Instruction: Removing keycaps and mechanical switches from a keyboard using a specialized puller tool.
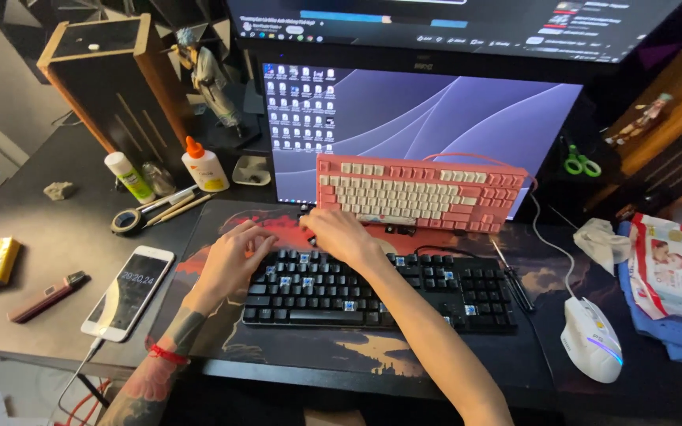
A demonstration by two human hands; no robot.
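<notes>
Forearms, two, bare, nearest the lens; both reach forward over the worktop (49, 237).

Monitor (436, 118), lit desktop, standing at the back.
Desk mat (294, 359), dark printed, spread under the work.
Black keyboard (404, 296), flat on the mat, several caps off and pale switch tops showing. Item in hand.
Pink keyboard (420, 193), leaning tilted against the monitor foot, just behind the black one.
White mouse (591, 339), right of the black keyboard, corded.
Phone (128, 293), screen lit, left of the mat.
Left hand (230, 256), fingers curled down on the upper left keys; holding anything, cannot tell.
Right hand (339, 237), narrowly pinched at the top edge of the board; what it grips is hidden.
Slim tool (512, 278), lying by the number pad.

Step judged: keycaps being worked at the upper left rows. Next move, by judgement, calls for a straight vertical pull or press on one cap, the other hand steadying the board.
</notes>
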